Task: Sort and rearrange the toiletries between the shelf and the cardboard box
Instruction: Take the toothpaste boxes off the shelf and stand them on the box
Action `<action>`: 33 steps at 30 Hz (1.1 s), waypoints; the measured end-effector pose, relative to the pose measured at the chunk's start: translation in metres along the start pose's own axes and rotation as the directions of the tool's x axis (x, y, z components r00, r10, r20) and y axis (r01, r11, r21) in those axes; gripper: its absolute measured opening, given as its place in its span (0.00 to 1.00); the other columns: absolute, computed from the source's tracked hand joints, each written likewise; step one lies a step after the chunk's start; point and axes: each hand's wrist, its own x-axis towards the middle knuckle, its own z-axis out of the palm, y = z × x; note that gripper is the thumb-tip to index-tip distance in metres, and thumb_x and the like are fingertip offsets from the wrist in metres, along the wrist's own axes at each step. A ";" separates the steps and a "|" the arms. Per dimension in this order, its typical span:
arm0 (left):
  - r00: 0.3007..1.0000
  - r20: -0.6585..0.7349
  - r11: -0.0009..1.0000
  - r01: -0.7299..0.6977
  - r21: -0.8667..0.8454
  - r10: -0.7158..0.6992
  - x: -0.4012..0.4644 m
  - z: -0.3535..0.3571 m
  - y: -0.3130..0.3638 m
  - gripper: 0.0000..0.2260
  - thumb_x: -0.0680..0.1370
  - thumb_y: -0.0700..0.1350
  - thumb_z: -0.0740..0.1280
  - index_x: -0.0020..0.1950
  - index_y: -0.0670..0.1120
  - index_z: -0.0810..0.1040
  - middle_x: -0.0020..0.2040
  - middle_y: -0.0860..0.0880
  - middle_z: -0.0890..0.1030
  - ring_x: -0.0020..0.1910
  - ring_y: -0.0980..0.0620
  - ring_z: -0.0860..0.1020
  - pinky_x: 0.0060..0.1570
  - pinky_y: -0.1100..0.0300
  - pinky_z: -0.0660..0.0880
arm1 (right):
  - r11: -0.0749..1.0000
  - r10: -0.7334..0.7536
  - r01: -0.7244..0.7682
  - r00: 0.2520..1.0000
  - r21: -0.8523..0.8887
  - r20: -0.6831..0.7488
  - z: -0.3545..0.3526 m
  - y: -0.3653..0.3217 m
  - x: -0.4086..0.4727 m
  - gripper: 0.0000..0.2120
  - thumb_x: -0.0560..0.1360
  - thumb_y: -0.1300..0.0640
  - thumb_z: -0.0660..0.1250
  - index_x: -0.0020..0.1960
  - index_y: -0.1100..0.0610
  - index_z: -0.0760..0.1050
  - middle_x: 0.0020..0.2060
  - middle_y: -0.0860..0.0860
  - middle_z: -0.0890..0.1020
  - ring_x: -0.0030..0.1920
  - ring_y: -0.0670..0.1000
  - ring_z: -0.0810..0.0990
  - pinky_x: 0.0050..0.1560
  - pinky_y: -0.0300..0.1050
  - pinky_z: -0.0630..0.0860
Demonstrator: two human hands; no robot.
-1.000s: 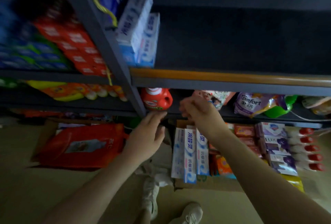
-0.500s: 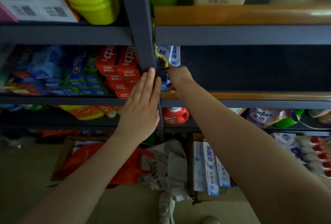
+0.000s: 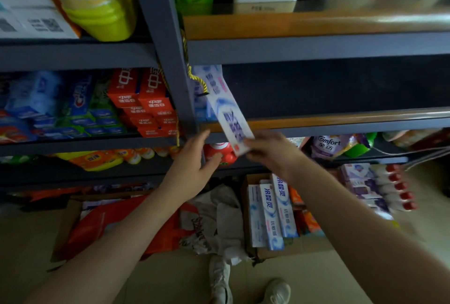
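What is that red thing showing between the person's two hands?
In the head view, a red detergent bottle on the lower shelf shows between the left hand and the right hand, which holds a white toothpaste box.

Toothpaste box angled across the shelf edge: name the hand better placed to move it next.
Right. The right hand already pinches the lower end of the white toothpaste box in its fingers. The left hand is open and empty beside the shelf post, not touching the box.
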 end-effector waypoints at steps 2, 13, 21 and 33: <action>0.989 0.094 0.902 0.146 -0.406 -0.118 0.007 0.011 0.015 0.21 0.78 0.47 0.62 0.71 0.47 0.63 0.61 0.54 0.74 0.58 0.65 0.73 0.55 0.70 0.69 | 1.000 -0.013 0.013 0.999 -0.017 0.037 -0.020 0.028 -0.021 0.08 0.74 0.69 0.64 0.51 0.61 0.75 0.45 0.55 0.82 0.44 0.50 0.81 0.43 0.38 0.79; 0.930 0.140 0.911 -0.287 -0.296 0.339 0.007 0.070 0.068 0.18 0.69 0.41 0.74 0.53 0.58 0.74 0.50 0.62 0.77 0.51 0.68 0.75 0.54 0.69 0.71 | 0.856 -0.257 0.166 0.958 -0.490 -0.124 -0.071 0.063 -0.047 0.19 0.70 0.54 0.73 0.59 0.51 0.72 0.49 0.44 0.79 0.50 0.43 0.78 0.44 0.32 0.74; 0.964 0.090 0.945 -0.223 -0.239 0.250 0.003 0.073 0.071 0.17 0.66 0.42 0.77 0.49 0.55 0.75 0.46 0.62 0.77 0.48 0.61 0.76 0.48 0.73 0.71 | 0.668 -0.417 0.303 0.909 -0.679 -0.005 -0.072 0.055 -0.069 0.19 0.72 0.53 0.71 0.59 0.56 0.70 0.51 0.49 0.78 0.50 0.47 0.76 0.48 0.45 0.75; 0.979 -0.028 0.964 0.195 -0.182 -0.204 -0.070 0.089 0.058 0.22 0.69 0.50 0.75 0.60 0.45 0.75 0.50 0.55 0.77 0.49 0.58 0.76 0.43 0.69 0.70 | 0.538 -0.061 0.266 0.959 -0.799 0.278 -0.052 0.087 -0.080 0.30 0.64 0.44 0.73 0.61 0.54 0.69 0.51 0.48 0.79 0.49 0.48 0.79 0.46 0.49 0.78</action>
